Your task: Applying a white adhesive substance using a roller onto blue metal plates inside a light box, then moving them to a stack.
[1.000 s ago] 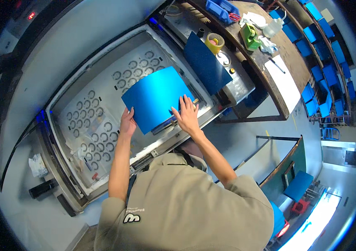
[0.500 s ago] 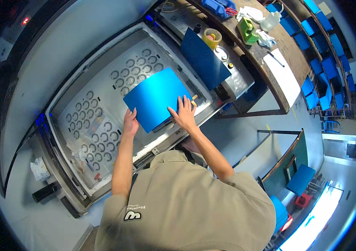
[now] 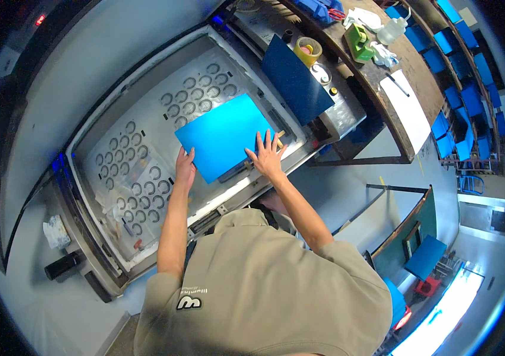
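Smooth blue rectangular sheet sits over right part of grey rectangular ring-marked panel, seemingly placed but not released: left hand half-curled at left edge, grip unclear; right hand spread open at right corner.

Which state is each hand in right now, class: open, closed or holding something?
Left hand: at the left edge of the blue sheet; grip cannot be told.
Right hand: open, spread at the sheet's right edge.

Around our sheet, we see a tape dispenser at two o'clock, paper at three, a cylinder at eight.
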{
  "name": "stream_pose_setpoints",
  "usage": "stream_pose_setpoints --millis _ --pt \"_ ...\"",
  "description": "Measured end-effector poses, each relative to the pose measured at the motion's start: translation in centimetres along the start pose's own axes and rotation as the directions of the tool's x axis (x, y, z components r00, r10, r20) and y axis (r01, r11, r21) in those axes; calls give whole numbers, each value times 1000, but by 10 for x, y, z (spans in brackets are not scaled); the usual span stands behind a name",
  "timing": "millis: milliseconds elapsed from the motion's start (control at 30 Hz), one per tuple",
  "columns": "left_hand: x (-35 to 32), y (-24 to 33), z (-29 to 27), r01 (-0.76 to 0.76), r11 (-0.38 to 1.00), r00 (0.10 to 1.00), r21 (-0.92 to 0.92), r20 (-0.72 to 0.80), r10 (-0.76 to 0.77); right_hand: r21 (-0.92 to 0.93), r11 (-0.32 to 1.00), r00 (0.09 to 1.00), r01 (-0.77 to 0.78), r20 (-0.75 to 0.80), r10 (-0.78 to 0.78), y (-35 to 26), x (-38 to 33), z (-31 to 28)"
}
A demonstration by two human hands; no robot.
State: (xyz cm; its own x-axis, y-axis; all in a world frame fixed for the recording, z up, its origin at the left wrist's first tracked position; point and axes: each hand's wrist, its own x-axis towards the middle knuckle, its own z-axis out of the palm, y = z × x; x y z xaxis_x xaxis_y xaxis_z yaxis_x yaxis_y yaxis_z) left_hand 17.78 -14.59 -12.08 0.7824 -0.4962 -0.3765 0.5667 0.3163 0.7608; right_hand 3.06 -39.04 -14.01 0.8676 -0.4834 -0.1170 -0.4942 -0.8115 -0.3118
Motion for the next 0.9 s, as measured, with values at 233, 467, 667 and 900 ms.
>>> stream_pose_setpoints --millis 233,467,667,900 --pt "5 -6 -3 30 998 998 47 -49 -27 -86 996 998 -25 -60 20 -3 0 12" --pt "9 -19 -23 33 999 999 25 -39 -32 -92 995 999 -36 -11 35 -15 -2 1" --pt "5 -22 -17 66 998 997 6 -39 -65 -90 995 999 -49 -19 47 -13 -6 0" --pt "4 -25 -24 92 994 995 -62 36 -90 -103 993 999 -51 8 52 -12 -6 -2"
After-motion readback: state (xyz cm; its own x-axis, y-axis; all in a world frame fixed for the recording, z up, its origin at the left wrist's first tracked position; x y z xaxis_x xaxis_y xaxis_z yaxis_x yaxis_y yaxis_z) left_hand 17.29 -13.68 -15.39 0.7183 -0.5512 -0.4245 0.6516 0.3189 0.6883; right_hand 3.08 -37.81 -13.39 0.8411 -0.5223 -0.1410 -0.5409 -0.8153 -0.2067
